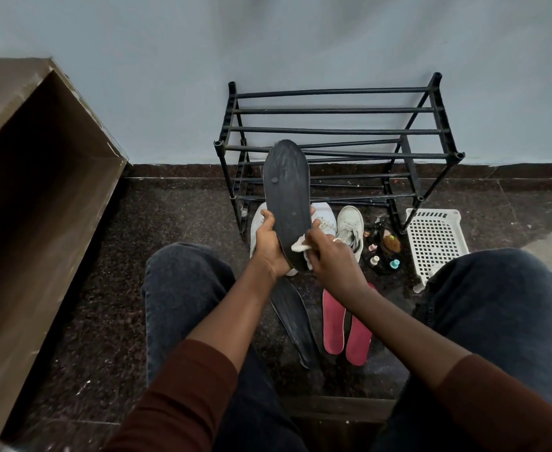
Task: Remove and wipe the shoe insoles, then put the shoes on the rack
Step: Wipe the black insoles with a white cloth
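While a black insole (287,194) is gripped upright above the shoes (350,230) by the left hand (269,246), a cloth (300,247) is pinched against it by the right hand (331,259); wiping is judged underway, the rack (336,138) unfilled.

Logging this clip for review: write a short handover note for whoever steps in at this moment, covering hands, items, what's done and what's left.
Left hand grips the black insole upright by its lower end. Right hand presses a white cloth against it, mid-wipe.
On the floor: a second black insole, two pink insoles, and white shoes before the rack.
Done: four insoles are out.
Left: finish wiping; put the shoes on the rack, which holds none.
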Motion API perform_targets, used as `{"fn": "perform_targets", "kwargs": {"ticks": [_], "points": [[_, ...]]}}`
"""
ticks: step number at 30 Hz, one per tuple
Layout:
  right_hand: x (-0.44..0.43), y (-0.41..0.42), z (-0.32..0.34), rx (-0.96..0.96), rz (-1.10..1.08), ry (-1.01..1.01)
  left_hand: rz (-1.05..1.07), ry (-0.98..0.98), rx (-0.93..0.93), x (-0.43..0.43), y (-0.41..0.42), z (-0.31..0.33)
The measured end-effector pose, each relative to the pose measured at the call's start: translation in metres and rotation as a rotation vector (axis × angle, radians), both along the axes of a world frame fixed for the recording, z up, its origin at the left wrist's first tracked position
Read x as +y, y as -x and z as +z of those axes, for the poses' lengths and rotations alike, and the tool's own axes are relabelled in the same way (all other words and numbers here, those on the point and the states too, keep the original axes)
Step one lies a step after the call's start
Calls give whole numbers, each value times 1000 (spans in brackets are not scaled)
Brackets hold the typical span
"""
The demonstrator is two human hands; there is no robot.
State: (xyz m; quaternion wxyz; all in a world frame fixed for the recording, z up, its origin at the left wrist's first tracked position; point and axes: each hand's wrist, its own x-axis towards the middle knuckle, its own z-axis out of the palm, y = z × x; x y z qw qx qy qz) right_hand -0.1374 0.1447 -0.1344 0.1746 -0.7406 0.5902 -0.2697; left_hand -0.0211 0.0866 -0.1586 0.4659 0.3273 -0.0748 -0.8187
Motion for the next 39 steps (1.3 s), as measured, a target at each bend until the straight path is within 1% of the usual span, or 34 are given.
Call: {"fn": "perform_targets", "kwargs": {"ticks": [3,5,8,10,12,15,18,21,25,28,31,33,35,39], "points": [[-1,-10,-1,24,-119,26,-21,22,-11,1,0,0],[5,-17,-3,-3,-165,28,-24,15,-13,1,-1,1],[17,-24,-3,-176,-194,-43,23,-9,5,1,-2,-2],[24,-28,-1,-284,-165,-73,48,-1,4,-1,-3,-6],[24,-31,1,-336,-144,-85,43,0,9,-2,-3,-8],[11,-32,6,-373,-149,-106,-23,-6,28,2,2,-6],[2,-33,10,-432,-159,-98,-79,-22,-31,6,5,-4],[8,-28,9,-382,-54,-69,-56,-10,21,3,0,0],[18,-9,0,-197,137,-9,-8,23,12,3,-2,1],[6,0,3,-17,157,31,-40,2,-3,4,1,2],[-13,0,12,123,111,62,-106,-7,-88,5,5,4],[-22,-1,14,132,24,61,-126,-20,-154,8,7,7],[-26,0,14,87,-68,28,-118,-39,-193,10,9,7],[-16,4,5,29,-102,-8,-99,-22,-123,9,10,5]]}}
